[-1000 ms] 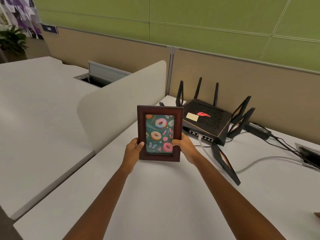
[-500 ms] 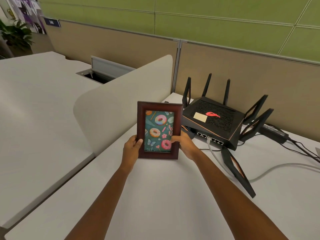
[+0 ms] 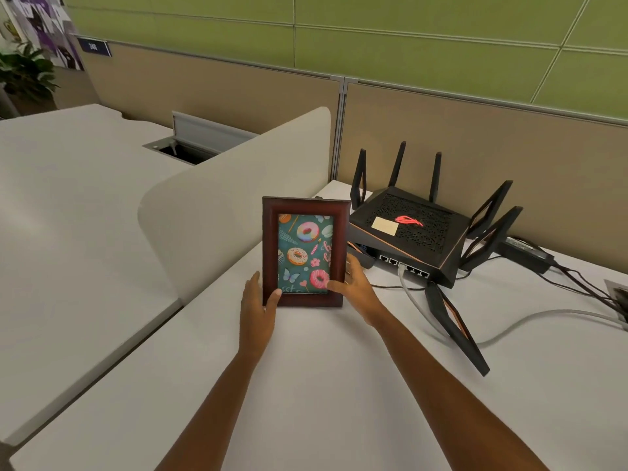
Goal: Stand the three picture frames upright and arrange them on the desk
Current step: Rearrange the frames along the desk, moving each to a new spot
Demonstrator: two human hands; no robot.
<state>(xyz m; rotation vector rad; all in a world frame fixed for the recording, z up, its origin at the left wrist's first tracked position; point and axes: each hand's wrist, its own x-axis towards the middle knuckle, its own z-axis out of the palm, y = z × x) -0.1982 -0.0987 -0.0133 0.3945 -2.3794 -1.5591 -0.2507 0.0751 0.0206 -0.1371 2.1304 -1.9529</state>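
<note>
Dark reddish wood, moulded and glossy, borders the picture frame (image 3: 306, 252) that stands upright on the white desk (image 3: 323, 385), its doughnut print facing the wearer. Left of the frame rises the rounded cream divider (image 3: 217, 212); right of the frame, close by its edge, sits the black router (image 3: 411, 232) with its raised antennas, and a grey cable (image 3: 413, 300) trails from the router across the desk.

What could go wrong, as I judge it: whether a back stand is out and bearing cannot be seen from here, so if both hands let go at once the frame may fall flat on its back or tip forward onto the desk. A nudge to the right could also knock the frame against the router's near corner or snag the cable — the gap there is small.

The left hand (image 3: 256, 309) is half open at the frame's lower left corner, thumb laid on the front of the border, fingers going behind out of sight. The right hand (image 3: 353, 287) is at the frame's lower right edge, thumb pressed on the front over the glass, fingers loosely curled at the side. Both grasp the frame lightly — steadying more than carrying. Only this one frame is in view; the other two are not visible.
</note>
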